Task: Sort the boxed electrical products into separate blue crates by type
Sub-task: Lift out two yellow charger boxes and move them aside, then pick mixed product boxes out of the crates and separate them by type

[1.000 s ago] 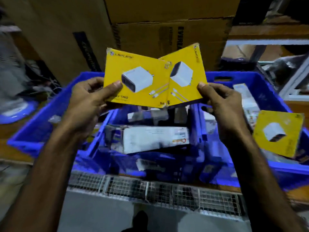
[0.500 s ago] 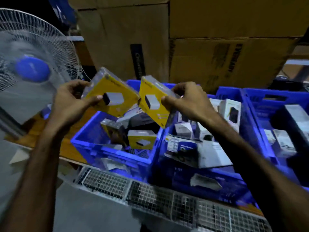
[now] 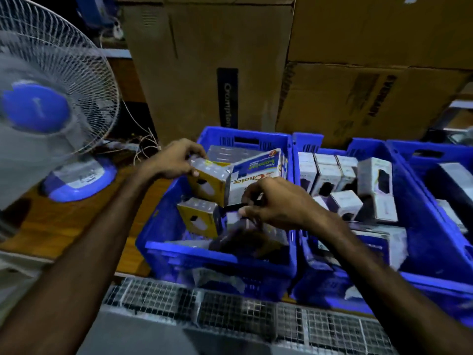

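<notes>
Over left crate [image 3: 163, 228] — yellow box [image 3: 208, 185] tilted, left hand [image 3: 176, 158] gripping.

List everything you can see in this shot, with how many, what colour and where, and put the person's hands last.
Blue crates: three at least, blue, side by side along the bench.
Yellow boxes: two, yellow, in the left crate; the upper one is held.
White boxes: several, white, in the middle crate.
White and blue box: one, back of the left crate.
Cardboard cartons: several, brown, stacked behind the crates.
Fan: one, white with blue hub, far left.
Wire mesh: grey, along the near edge.
Left hand: grips the upper yellow box.
Right hand: pinches something dark, too blurred to name.
</notes>
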{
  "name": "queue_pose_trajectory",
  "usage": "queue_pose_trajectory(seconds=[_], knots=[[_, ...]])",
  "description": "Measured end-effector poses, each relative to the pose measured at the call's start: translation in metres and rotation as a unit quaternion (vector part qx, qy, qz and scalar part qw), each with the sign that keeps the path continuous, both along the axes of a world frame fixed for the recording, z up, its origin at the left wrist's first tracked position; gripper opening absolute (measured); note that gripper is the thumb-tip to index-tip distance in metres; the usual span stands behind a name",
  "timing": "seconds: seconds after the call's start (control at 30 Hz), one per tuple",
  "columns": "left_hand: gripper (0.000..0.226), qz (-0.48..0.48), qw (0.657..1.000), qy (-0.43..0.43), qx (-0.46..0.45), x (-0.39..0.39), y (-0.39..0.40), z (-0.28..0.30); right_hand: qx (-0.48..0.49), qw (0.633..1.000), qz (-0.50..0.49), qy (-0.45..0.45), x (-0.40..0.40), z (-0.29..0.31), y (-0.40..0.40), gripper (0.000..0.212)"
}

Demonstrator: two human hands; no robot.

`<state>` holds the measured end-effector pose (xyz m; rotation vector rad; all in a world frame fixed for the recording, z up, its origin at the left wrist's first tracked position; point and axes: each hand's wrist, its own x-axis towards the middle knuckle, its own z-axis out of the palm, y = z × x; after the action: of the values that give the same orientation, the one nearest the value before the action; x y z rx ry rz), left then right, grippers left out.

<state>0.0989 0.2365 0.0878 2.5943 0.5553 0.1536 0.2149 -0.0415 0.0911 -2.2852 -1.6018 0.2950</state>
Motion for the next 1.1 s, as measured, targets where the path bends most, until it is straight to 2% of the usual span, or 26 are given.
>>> queue_pose_trajectory(seconds=[0.13,0.2,0.37,0.53,0.73,0.9,1.1], knots=[[0.042,-0.016,0.998,0.061,-0.025,0.009,0.014,-0.020,0.015,0.999,-0.046,0.017,0.009,-0.009,-0.009,0.033],[0.041,-0.005,0.998,0.055,-0.027,0.008,0.010,-0.024,0.022,0.996,-0.068,0.043,0.016,-0.012,-0.019,0.031],[0.029,-0.026,0.996,-0.068,-0.041,0.006,-0.052,-0.018,0.068,0.988,-0.116,0.079,0.027,-0.009,-0.047,0.023],[0.019,-0.089,0.985,-0.107,-0.100,0.012,-0.118,-0.011,0.117,0.978,-0.126,0.119,0.041,0.004,-0.081,0.018],[0.013,-0.160,0.969,-0.153,-0.109,0.035,-0.182,-0.006,0.175,0.959,-0.158,0.159,0.063,0.006,-0.143,0.016],[0.013,-0.164,0.961,-0.198,-0.097,0.065,-0.246,-0.009,0.216,0.942,-0.192,0.171,0.081,-0.001,-0.211,0.007],[0.012,-0.253,0.929,-0.265,-0.047,0.121,-0.361,-0.006,0.255,0.916,-0.261,0.166,0.125,-0.019,-0.317,0.005]])
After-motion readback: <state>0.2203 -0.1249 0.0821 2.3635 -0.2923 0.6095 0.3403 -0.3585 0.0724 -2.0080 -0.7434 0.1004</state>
